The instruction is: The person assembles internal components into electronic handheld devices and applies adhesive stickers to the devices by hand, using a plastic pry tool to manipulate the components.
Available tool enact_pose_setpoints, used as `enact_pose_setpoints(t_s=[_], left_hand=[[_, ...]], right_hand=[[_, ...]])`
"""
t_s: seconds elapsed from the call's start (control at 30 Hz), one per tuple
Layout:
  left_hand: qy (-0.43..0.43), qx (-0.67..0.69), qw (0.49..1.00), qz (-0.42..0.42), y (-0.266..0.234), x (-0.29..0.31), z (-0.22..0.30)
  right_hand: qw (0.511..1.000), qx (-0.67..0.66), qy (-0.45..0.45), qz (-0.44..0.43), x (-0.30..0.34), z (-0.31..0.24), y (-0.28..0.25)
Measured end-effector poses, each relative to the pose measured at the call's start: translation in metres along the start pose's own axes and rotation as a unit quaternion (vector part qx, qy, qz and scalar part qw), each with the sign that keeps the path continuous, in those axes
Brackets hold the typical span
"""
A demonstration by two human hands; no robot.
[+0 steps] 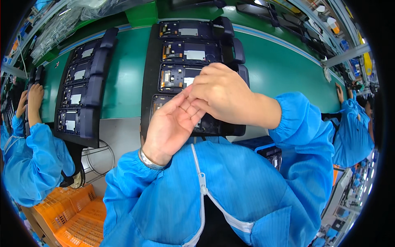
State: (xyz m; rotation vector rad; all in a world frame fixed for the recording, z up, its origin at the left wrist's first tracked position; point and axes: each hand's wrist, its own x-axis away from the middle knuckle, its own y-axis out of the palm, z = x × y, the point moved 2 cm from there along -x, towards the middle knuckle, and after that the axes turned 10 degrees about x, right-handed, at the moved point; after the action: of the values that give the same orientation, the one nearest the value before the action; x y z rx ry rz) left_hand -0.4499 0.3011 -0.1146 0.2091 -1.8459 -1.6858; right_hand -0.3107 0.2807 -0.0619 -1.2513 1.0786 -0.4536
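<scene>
Dark housings (192, 47) lie near the left hand (174, 122), its grip unclenched; whether the right hand (222, 91) pinches anything, I can't tell; fumbling could drop it.

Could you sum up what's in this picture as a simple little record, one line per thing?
Left hand: palm up, open
Right hand: fingers bent together at the left hand's fingers; anything held is hidden
In front: black board bearing a column of dark device housings, the nearest partly covered by the hands
To the left: another black board with four similar housings
Work surface: green table
Floor, lower left: orange plastic crate
Nearby: blue-sleeved co-workers, left and right
</scene>
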Motion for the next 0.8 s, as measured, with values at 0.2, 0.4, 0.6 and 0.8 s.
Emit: enact_pose_setpoints(t_s=[0.2,0.4,0.6,0.8], left_hand=[[0.018,0.013,1.000,-0.011,0.003,0.000,0.001],[0.039,-0.113,0.993,0.003,0.011,0.007,-0.003],[0.045,-0.044,0.998,0.012,0.004,0.007,-0.011],[0.048,-0.037,0.998,0.024,0.005,0.012,-0.015]], right_hand=[[0.993,0.097,-0.070,0.016,0.001,-0.003,-0.002],[0.981,0.116,-0.101,0.116,0.004,0.004,-0.012],[0.961,0.131,-0.149,0.191,0.010,0.000,-0.013],[0.966,0.093,-0.151,0.188,0.013,0.002,-0.013]])
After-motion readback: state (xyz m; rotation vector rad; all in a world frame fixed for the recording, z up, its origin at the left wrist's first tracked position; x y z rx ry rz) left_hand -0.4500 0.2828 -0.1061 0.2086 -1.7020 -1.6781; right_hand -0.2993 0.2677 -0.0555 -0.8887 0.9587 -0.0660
